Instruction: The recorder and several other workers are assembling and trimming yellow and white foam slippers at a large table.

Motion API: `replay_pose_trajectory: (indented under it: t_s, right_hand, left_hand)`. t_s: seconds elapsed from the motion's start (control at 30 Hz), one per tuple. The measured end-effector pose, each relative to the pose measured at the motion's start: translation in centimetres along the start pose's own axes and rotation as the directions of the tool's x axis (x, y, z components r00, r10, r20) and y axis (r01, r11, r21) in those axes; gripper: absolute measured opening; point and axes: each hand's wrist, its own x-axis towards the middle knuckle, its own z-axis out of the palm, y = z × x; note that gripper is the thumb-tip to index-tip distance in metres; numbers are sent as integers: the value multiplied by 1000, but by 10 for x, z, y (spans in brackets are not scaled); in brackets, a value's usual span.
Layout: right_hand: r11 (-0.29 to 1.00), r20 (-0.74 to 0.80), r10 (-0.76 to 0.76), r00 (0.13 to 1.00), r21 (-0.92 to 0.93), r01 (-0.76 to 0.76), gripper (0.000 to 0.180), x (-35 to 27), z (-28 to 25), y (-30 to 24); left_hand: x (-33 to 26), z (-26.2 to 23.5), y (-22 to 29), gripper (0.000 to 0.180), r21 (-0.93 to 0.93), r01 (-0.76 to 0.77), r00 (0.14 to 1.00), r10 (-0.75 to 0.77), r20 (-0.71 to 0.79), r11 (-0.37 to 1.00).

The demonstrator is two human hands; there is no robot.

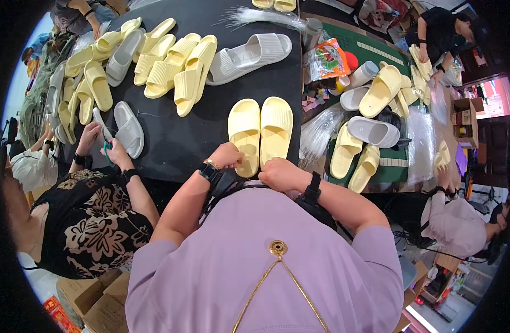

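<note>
A pair of pale yellow slide slippers stands side by side at the near edge of the black table, toes pointing away from me. My left hand (227, 155) has its fingers curled at the left edge of the left slipper (245, 116), near the heel. Against the heel of the right slipper (277, 117) rests my right hand (285, 175), closed, its fingertips mostly hidden under the knuckles. Both slippers have ribbed straps.
Yellow slippers (197, 72) and a large grey slipper (252, 58) lie farther back on the black table (177, 136). At left, a co-worker holds green-handled scissors (107, 151) beside a grey slipper (128, 130). More slippers (374, 132), clear plastic strands (321, 130) and bottles sit right.
</note>
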Motion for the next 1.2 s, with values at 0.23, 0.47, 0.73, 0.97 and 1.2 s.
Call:
replay_pose_trajectory:
  t_s: [0.23, 0.47, 0.73, 0.97, 1.2]
  right_hand:
    - [999, -23, -43, 999, -24, 42, 7, 14, -4, 2]
    - [949, -156, 278, 948, -110, -296, 10, 3, 13, 34]
    - [848, -405, 502, 764, 58, -527, 12, 7, 22, 55]
    - [888, -496, 437, 750, 109, -446, 11, 7, 28, 60]
    - [899, -506, 401, 764, 55, -435, 8, 10, 31, 63]
  left_hand:
    - [11, 4, 2, 32, 12, -72, 987, 73, -143, 997]
    - [10, 4, 16, 38, -16, -131, 945, 120, -304, 991]
    - [7, 6, 15, 39, 60, -182, 927, 192, -321, 981]
    - [5, 2, 26, 26, 156, -334, 627, 342, -700, 930]
    - [32, -35, 39, 26, 111, -179, 607, 198, -770, 978]
